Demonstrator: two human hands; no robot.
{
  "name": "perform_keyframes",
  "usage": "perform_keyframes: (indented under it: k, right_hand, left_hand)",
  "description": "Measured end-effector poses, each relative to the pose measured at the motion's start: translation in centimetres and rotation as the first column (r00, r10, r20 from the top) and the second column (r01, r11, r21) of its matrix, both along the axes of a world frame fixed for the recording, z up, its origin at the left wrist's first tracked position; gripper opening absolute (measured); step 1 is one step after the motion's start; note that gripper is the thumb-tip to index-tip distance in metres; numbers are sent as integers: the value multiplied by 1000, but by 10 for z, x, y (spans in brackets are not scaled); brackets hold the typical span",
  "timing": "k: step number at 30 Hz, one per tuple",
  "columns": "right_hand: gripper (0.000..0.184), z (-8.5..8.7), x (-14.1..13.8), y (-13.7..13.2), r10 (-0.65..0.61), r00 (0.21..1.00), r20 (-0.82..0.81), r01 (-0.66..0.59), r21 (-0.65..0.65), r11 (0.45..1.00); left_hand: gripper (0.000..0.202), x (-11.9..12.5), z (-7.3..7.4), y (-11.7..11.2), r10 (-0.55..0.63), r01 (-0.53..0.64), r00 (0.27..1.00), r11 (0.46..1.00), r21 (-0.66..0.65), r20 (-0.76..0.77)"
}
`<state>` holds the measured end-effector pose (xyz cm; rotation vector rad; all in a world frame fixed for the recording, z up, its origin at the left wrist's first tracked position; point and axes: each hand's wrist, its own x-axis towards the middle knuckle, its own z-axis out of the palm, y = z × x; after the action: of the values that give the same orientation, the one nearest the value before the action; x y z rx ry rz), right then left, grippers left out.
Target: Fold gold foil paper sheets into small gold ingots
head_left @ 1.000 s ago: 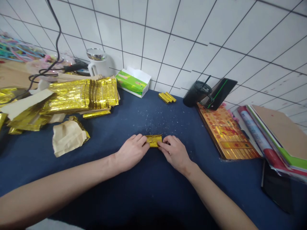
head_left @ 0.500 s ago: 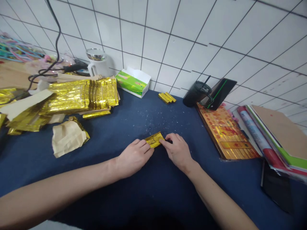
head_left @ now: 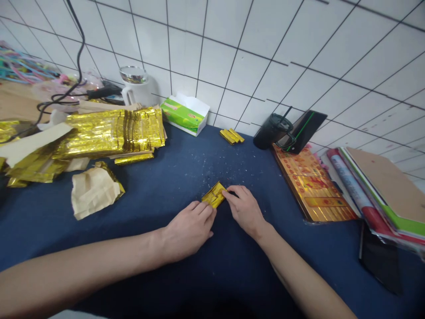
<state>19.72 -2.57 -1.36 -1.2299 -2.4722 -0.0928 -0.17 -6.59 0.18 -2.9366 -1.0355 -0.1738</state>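
A small piece of folded gold foil paper (head_left: 214, 195) lies on the dark blue tabletop between my hands, with crease lines across its top. My left hand (head_left: 189, 229) is curled, its fingertips pressed on the lower left edge of the foil. My right hand (head_left: 246, 210) pinches the right end between thumb and forefinger, the other fingers bent in. The undersides of my left fingers are hidden. Farther back, near the wall, sit a few small folded gold pieces (head_left: 231, 136).
On the left is a pile of gold foil sheets (head_left: 96, 133), with crumpled paper (head_left: 94, 190) before it. A green tissue pack (head_left: 184, 116), a white mug (head_left: 135, 91) and a black cup (head_left: 270, 131) stand along the wall. Orange-gold printed packets (head_left: 312, 186) and folders (head_left: 385, 190) lie right.
The foil piece has tilted more steeply and looks shorter. My left hand has shifted slightly down and toward me along its edge; my right hand stays at the right end.
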Motion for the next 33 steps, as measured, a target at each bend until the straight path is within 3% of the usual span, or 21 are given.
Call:
perform_keyframes:
  k: [7,13,21,24,33]
  right_hand:
    - [24,4,-1,-3,-90,995,38,90,-5,996]
    - [18,3,-9,-3,-239,970,-48,234,-81,969]
    - [41,-9,-11,6,-374,924,-80,344,-252,905]
    - [40,-14,-9,9,-382,921,-70,348,-288,892]
    - [27,-14,-5,21,-372,919,-134,337,-226,914]
  left_hand:
    - [46,-1,-1,-1,-26,26,1000,1000,18,-1]
    - [50,-2,-2,-2,-43,43,999,999,22,2]
    - [48,-2,-5,-3,-47,46,999,998,41,16]
    - [48,-2,-5,-3,-55,54,998,997,48,16]
    - [50,-3,-6,-3,-57,56,998,997,56,23]
